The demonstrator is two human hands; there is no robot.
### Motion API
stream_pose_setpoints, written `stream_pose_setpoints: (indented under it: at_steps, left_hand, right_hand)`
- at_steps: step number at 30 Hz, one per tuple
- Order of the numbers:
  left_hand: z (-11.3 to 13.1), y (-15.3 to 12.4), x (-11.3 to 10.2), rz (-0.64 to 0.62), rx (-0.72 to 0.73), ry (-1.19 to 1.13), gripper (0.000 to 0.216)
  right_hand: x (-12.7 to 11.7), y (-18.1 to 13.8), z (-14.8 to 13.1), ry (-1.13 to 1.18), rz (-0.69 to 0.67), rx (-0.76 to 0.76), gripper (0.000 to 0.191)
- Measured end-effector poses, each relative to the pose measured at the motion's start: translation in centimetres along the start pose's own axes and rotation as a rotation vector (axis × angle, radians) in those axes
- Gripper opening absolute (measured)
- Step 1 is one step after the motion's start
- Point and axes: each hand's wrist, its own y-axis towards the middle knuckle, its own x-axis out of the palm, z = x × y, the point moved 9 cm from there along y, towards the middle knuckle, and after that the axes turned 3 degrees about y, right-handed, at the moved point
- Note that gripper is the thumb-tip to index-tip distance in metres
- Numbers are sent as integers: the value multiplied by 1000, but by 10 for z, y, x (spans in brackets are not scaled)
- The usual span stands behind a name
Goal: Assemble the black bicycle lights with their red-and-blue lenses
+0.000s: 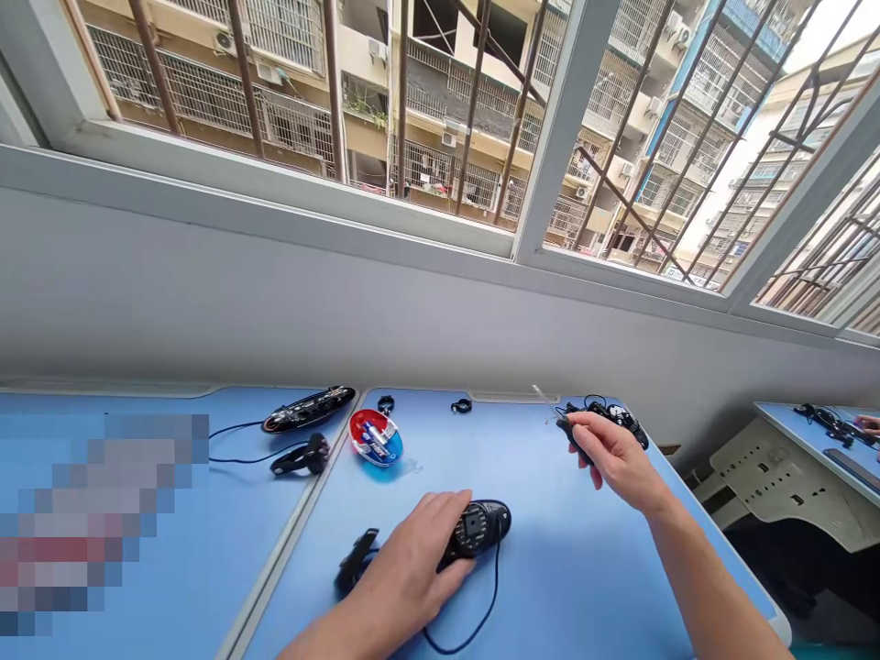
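My left hand [419, 555] is closed over an elongated black device [474, 524] with a round patterned face, lying on the blue table. Its fingers and thumb grip the sides, and the palm hides part of it. A thin black cable [496, 587] loops from the device down toward the near side. Beside my left wrist lies a black clip-like part [357, 559], partly covered. In the air at the right, my right hand [611, 454] grips a black-handled screwdriver [577, 442], its thin shaft pointing up and left. Behind that hand sits a pile of black parts and cables [615, 414].
A red-and-blue bowl [356, 431] holds small items. Two small black pieces, one a ring-like coil [461, 405], lie near the wall. Across the table seam is an opened black device [309, 409] with a cable and a black clip [302, 456]. Another person's hand [867, 423] shows far right.
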Motion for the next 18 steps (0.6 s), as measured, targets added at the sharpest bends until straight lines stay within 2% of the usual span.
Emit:
stream_pose_setpoints:
  at_steps: [5,8,10,14,16,18]
  left_hand:
    - [0,0,0,-46,-17,-11,51]
    - [0,0,0,-59,-37,-16,50]
    - [1,-1,0,-55,-43,-25,51]
    - [1,-2,0,-45,-38,-32,52]
    - [1,-3,0,-49,-31,-28,54]
    - [2,-3,0,-54,-23,-30,57]
  right_hand:
    - [-8,13,-49,221,31,-62,20]
    - [-18,13,-62,397,120,-99,20]
    - [-25,7,-62,511,180,-135,25]
    - [-26,-10,-39,678,269,-178,16]
    - [-20,-20,-24,682,321,-206,18]
    - [-10,-28,-16,591,340,-245,26]
